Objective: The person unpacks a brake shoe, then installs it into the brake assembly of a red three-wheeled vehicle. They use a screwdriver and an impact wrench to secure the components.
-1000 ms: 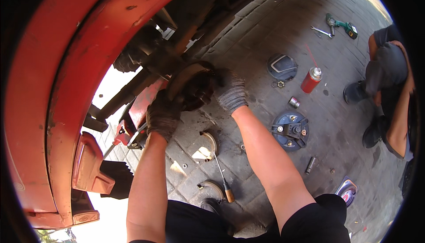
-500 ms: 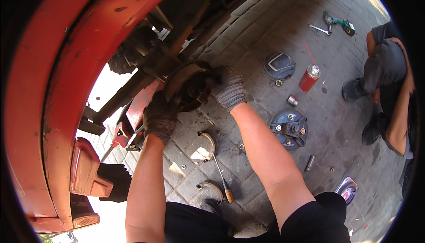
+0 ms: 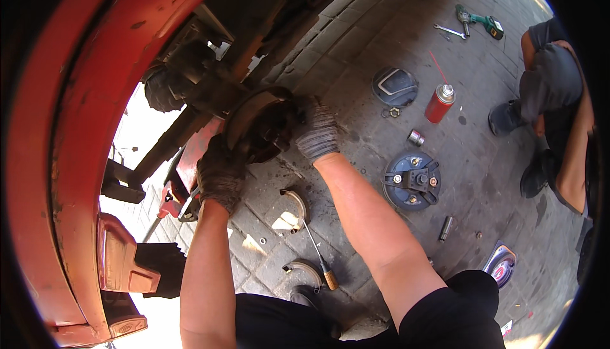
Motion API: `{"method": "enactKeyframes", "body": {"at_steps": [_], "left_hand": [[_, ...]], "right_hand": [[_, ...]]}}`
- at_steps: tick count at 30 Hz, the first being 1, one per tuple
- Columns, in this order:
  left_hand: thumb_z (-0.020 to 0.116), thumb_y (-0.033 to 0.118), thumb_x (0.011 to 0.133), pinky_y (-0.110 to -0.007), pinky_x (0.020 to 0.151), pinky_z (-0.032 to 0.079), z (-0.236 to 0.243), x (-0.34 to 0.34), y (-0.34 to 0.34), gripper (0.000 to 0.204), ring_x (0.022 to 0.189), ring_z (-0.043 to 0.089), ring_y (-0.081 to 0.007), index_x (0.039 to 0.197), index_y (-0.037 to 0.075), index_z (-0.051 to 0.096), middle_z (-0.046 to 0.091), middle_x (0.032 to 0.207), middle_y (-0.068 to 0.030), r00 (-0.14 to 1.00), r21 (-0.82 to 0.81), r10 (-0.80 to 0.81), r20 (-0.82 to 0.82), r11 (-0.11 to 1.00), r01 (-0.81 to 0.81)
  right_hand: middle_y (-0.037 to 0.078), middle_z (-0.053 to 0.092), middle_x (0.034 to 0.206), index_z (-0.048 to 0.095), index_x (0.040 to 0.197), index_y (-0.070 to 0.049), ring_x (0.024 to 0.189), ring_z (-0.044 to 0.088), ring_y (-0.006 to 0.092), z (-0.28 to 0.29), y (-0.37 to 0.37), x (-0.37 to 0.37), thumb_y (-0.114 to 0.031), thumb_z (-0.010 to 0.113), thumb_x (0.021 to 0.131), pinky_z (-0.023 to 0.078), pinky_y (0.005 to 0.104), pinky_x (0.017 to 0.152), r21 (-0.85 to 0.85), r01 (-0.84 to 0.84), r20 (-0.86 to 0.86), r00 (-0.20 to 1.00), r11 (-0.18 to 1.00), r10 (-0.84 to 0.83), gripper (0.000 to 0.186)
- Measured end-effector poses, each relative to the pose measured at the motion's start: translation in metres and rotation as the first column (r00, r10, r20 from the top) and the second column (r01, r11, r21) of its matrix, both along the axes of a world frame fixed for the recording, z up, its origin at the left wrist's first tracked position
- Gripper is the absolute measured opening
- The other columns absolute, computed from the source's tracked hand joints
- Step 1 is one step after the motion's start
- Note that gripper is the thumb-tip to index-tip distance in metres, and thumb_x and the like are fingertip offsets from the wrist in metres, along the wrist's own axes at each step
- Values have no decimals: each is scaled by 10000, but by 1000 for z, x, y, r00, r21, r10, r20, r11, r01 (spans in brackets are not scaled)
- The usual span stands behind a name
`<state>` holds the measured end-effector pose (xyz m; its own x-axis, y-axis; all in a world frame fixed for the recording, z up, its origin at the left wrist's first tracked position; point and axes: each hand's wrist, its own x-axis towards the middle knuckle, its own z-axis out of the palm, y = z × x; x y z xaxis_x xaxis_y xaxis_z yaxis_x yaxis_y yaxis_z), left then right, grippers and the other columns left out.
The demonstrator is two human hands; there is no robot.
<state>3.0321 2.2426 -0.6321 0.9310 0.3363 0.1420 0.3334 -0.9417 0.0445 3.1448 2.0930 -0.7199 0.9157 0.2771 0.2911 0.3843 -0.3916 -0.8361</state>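
Under the raised red vehicle, a dark curved brake shoe [image 3: 246,109] sits at the wheel's brake assembly, around a hub [image 3: 274,137] in deep shadow. My left hand [image 3: 220,174], in a dirty grey-brown work glove, is closed at the shoe's lower left end. On the other side, my right hand [image 3: 318,132], gloved alike, grips by its upper right end. Shadow hides most of the fingertips. Below the hands, two loose curved brake shoes [image 3: 298,201] [image 3: 305,268] lie on the paving, with a wooden-handled screwdriver [image 3: 324,266] beside them.
A red jack [image 3: 170,201] stands left of my left hand. Rightward on the paving lie a hub [image 3: 411,181], a spray can [image 3: 440,104], a dark round cap [image 3: 394,87], sockets [image 3: 416,137] [image 3: 446,228], a wrench [image 3: 450,31] and a green power tool [image 3: 480,22]. A person [image 3: 553,82] crouches at the far right.
The view has shifted slightly. Both hands stay at the brake assembly; my right hand sits a little lower and further left in the picture. The loose parts on the ground lie as before.
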Motion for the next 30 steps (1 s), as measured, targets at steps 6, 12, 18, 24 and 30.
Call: {"method": "enactKeyframes", "body": {"at_steps": [6, 12, 18, 24, 30], "left_hand": [[543, 425, 911, -441, 809, 495, 7, -4, -6, 464, 983, 612, -394, 1142, 24, 564, 633, 1065, -235, 987, -136, 157, -25, 978, -159], [570, 520, 876, -431, 852, 484, -3, -1, 6, 546, 1040, 605, -394, 1136, 41, 611, 656, 1057, -218, 997, -120, -10, 72, 993, 19], [587, 575, 839, -417, 859, 469, -6, -4, 12, 623, 1010, 618, -383, 1094, 8, 626, 662, 1022, -228, 987, -354, 106, 122, 933, -57], [553, 611, 843, -406, 842, 474, 7, -4, -2, 652, 982, 631, -373, 1083, 12, 638, 667, 997, -225, 998, -42, -45, 40, 998, 47], [576, 548, 842, -399, 830, 482, 15, -24, 4, 576, 953, 646, -352, 1082, 30, 654, 678, 958, -211, 906, 13, 104, -410, 994, -109]], "right_hand": [[185, 629, 947, 633, 986, -50, 878, 614, 372, -4, 7, 3, -300, 654, 804, 489, 449, 791, -1, 225, 203, 954, 974, -220, 310], [150, 649, 827, 627, 877, -31, 726, 636, 321, -81, -46, -44, -191, 646, 779, 510, 402, 668, -29, 155, -36, 987, 988, -156, 188], [193, 660, 934, 634, 972, -66, 840, 639, 374, -163, -88, -133, -196, 624, 804, 517, 441, 753, -448, -210, -418, 908, 869, 3, 213], [238, 525, 1288, 580, 1141, -54, 1200, 523, 368, -143, -92, -181, -228, 587, 824, 467, 443, 943, -537, -610, -663, 732, 582, 156, 363], [186, 486, 1296, 523, 1296, -132, 1207, 483, 382, -118, -117, -167, -272, 629, 831, 387, 528, 997, -740, -253, -406, 907, 623, -114, 497]]}}
